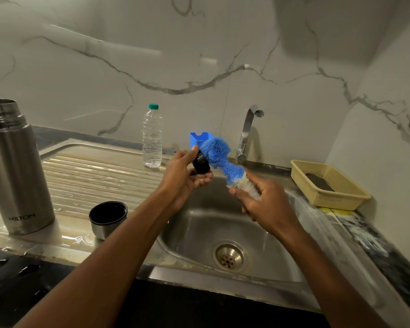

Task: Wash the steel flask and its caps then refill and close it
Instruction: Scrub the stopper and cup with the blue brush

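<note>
Left hand (185,172): centre of frame, fingers curled around a small black stopper cap (201,164).
Right hand (265,202): grips the bottle brush (219,159) by its handle; the brush's long axis slants up-left, its soft blue bristles touching the cap.
Flask (14,166): far left, upright, open-mouthed, brushed steel.
Cup lid (108,218): lower left on the wet ribbed drainboard (92,171), mouth up.

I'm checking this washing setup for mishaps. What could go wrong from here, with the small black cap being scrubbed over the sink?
1. The left hand holds the small black cap above the sink basin; wet fingers could let it slip and drop toward the drain.
2. The brush in the right hand may flick water onto the counter.
3. The open steel flask and the cup cap stand on the wet drainboard near the left forearm, which might knock them.
</note>
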Demonstrator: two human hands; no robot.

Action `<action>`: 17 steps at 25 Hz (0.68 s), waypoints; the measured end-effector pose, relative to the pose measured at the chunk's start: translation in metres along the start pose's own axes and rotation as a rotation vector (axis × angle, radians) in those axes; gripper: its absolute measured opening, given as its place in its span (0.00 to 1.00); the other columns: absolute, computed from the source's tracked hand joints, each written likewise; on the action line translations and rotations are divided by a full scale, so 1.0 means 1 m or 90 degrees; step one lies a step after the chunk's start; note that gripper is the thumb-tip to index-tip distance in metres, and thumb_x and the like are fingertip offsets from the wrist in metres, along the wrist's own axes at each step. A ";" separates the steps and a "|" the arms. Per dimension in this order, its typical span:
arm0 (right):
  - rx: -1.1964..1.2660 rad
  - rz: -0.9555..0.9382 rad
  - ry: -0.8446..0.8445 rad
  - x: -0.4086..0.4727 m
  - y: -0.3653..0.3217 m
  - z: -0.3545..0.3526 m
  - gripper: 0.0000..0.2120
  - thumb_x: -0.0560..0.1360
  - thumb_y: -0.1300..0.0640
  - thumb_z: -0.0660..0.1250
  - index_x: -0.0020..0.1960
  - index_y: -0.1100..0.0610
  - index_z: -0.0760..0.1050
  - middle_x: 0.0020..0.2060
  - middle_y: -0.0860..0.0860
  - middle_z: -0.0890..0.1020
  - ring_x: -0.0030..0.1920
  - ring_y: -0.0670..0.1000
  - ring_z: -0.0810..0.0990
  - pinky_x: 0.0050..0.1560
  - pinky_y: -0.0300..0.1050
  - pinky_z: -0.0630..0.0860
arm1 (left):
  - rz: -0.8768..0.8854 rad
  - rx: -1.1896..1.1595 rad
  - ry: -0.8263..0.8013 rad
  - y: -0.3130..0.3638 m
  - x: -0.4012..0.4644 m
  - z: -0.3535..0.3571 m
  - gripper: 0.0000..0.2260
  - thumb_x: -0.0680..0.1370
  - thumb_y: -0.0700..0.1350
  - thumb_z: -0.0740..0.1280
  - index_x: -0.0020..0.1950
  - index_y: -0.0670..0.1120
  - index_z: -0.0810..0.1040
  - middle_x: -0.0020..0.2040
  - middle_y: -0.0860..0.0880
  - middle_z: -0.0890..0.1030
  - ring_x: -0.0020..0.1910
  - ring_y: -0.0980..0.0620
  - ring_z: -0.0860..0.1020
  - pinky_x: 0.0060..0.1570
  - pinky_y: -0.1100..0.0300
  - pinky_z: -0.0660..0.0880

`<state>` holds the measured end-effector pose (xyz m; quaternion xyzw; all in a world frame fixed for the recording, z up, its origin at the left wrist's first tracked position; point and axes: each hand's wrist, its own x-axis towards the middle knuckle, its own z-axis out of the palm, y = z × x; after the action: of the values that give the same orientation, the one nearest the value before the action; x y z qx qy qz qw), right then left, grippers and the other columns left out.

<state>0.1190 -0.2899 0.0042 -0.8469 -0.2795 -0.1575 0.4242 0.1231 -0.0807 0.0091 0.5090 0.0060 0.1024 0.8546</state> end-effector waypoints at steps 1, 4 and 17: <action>-0.003 -0.004 0.001 0.000 0.000 0.000 0.24 0.79 0.49 0.72 0.73 0.46 0.73 0.31 0.40 0.78 0.30 0.38 0.78 0.30 0.32 0.73 | -0.014 0.006 -0.011 -0.001 0.000 0.000 0.16 0.85 0.52 0.63 0.66 0.42 0.70 0.53 0.34 0.80 0.37 0.45 0.82 0.40 0.56 0.83; -0.012 -0.007 0.015 0.000 0.003 -0.001 0.25 0.79 0.49 0.72 0.75 0.46 0.72 0.33 0.37 0.77 0.34 0.34 0.79 0.32 0.29 0.72 | -0.050 0.037 -0.044 -0.003 0.001 0.000 0.19 0.85 0.56 0.62 0.68 0.44 0.70 0.46 0.37 0.81 0.34 0.49 0.81 0.39 0.58 0.82; 0.004 0.050 -0.002 0.000 -0.002 -0.008 0.16 0.79 0.49 0.71 0.66 0.45 0.75 0.31 0.48 0.80 0.25 0.41 0.77 0.26 0.33 0.71 | 0.225 0.500 0.056 -0.013 0.016 -0.016 0.26 0.74 0.46 0.78 0.71 0.47 0.75 0.57 0.46 0.81 0.52 0.47 0.83 0.53 0.53 0.83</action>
<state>0.1179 -0.2955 0.0104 -0.8560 -0.2468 -0.1386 0.4325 0.1389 -0.0701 -0.0087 0.7841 -0.0063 0.2586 0.5642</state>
